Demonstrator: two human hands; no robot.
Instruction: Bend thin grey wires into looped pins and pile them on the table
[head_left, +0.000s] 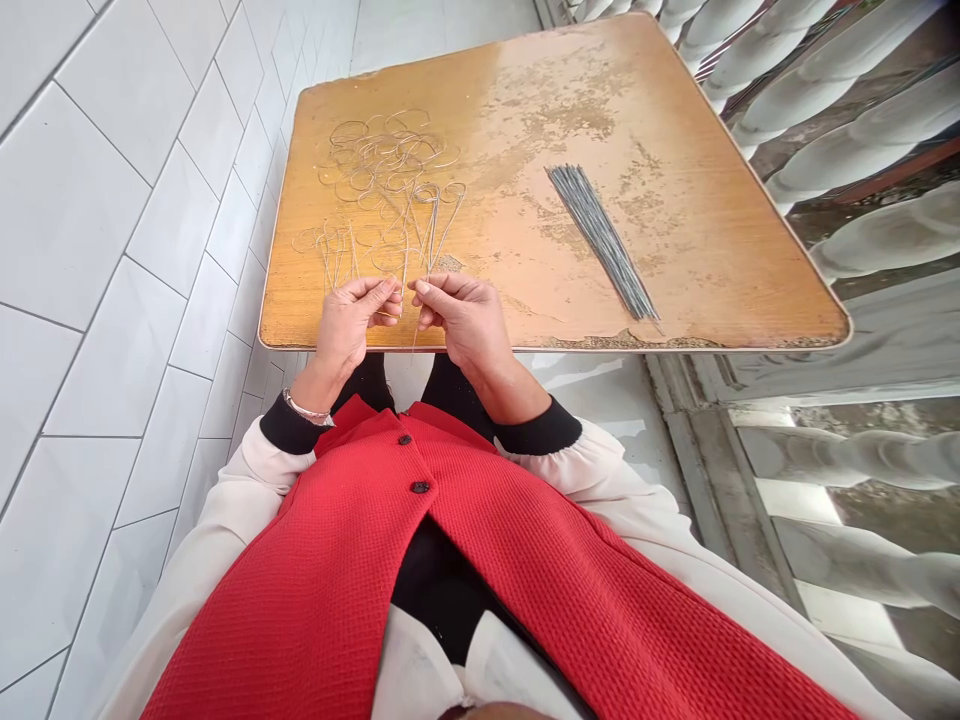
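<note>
Over the table's near edge, my left hand (358, 310) is closed in a pinch on a thin wire (406, 262) that stands up from the fingers. Close beside it on the right, my right hand (461, 310) pinches another thin wire, whose lower end hangs below the fingers. Just beyond the hands lie looped wires (431, 225). Farther off is a loose tangle of curled wires (382, 155). A few more wire pieces (337, 255) rest behind my left hand. To the right, a bundle of straight grey wires (600, 240) lies slanted on the tabletop.
The wooden table (517, 200) has a worn, peeling surface and a pale rim. A white tiled wall (150, 240) runs along the left. White balusters (870, 150) line the right side. My lap and red vest are below the near edge.
</note>
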